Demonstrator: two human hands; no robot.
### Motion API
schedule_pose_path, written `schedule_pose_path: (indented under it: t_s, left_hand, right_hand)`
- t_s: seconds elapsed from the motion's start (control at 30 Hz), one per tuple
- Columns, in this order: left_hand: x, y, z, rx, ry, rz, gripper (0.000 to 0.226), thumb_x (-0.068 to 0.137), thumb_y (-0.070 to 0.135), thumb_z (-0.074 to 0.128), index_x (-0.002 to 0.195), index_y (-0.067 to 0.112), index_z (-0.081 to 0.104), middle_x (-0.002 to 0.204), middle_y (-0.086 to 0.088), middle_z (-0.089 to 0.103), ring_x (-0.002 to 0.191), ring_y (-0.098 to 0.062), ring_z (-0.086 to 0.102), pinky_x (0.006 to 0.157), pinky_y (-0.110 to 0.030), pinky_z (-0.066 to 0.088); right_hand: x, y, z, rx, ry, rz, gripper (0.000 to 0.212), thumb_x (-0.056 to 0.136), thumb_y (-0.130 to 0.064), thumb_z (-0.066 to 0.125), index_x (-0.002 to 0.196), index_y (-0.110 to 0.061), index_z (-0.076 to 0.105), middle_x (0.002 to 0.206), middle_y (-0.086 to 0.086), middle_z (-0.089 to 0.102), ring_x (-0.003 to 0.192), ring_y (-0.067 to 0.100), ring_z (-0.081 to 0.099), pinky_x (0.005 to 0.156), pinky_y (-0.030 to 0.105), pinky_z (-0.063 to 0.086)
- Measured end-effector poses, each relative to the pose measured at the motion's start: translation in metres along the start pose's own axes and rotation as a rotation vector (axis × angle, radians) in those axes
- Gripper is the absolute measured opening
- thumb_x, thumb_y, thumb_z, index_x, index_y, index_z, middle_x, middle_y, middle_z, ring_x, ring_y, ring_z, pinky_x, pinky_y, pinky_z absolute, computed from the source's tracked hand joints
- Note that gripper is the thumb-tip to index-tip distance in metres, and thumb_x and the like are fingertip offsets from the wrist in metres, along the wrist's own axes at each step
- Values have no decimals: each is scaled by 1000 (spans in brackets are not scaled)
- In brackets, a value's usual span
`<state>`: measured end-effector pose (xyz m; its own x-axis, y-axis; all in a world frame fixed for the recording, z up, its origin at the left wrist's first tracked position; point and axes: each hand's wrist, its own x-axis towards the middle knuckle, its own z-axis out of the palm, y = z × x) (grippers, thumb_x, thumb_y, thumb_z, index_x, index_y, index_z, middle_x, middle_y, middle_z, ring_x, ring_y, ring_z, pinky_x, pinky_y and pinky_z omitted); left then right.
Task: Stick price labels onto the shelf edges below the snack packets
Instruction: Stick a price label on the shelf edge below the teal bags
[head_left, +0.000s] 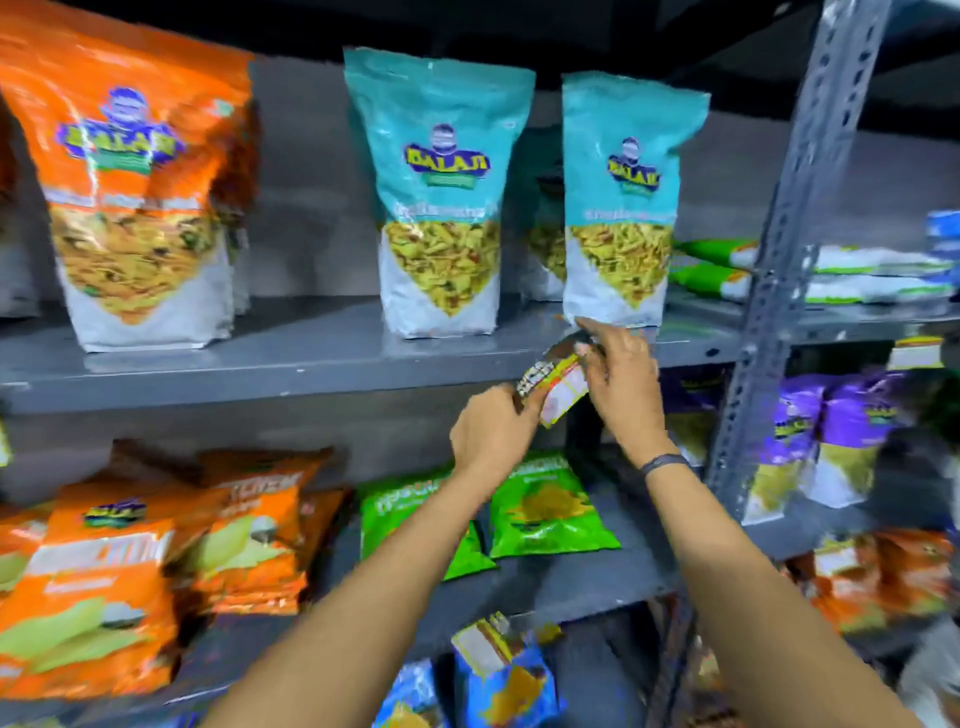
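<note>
My left hand (493, 428) and my right hand (621, 379) both grip a small stack of price labels (556, 387) in front of the grey shelf edge (260, 382). The labels are white and orange with dark print, tilted up to the right. The right index finger points up toward the base of the right teal snack packet (626, 208). A second teal packet (439, 197) stands to its left, and an orange packet (137, 192) stands at the far left of the same shelf. The view is blurred.
A grey perforated upright (789, 234) divides the shelving at right. Below lie orange packets (130, 566), green packets (550, 509) and purple packets (831, 441). Blue packets (498, 675) sit at the bottom. White-green bags (857, 275) are stacked at right.
</note>
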<state>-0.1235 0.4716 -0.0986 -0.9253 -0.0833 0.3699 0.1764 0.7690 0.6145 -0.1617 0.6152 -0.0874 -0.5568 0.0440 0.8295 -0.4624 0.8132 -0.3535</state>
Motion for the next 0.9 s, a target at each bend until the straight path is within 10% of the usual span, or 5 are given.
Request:
schedule_pose_path:
  t_s: [0.6, 0.9]
  left_hand:
    - [30, 30, -35, 399, 237, 182, 38, 101, 40, 41, 96, 13, 67, 99, -15, 71, 96, -37, 63, 66, -31, 41]
    - [13, 17, -11, 612, 171, 189, 39, 100, 43, 41, 96, 14, 67, 100, -13, 71, 96, -35, 65, 71, -32, 49]
  right_hand:
    - [55, 26, 1, 388, -142, 95, 9, 78, -22, 72, 74, -19, 65, 68, 3, 62, 59, 3, 51, 54, 7, 39]
    - [11, 44, -10, 241, -194, -4, 15, 70, -32, 77, 68, -24, 64, 70, 1, 65, 67, 17, 61, 68, 39, 54]
